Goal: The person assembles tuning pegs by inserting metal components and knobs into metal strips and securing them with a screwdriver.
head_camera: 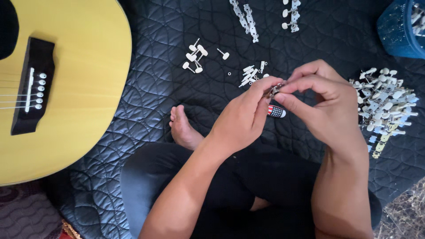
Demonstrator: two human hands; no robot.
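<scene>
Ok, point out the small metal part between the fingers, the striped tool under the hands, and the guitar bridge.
small metal part (pixel 273 90), head view, on its exposed metal body.
striped tool (pixel 276 111), head view, on its handle end.
guitar bridge (pixel 33 88), head view, on the dark wood.

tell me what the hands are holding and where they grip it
Both hands, left hand and right hand, pinch a small metal tuning-peg part between their fingertips, one at each end. Which exact part is gripped is too small to tell.
</scene>
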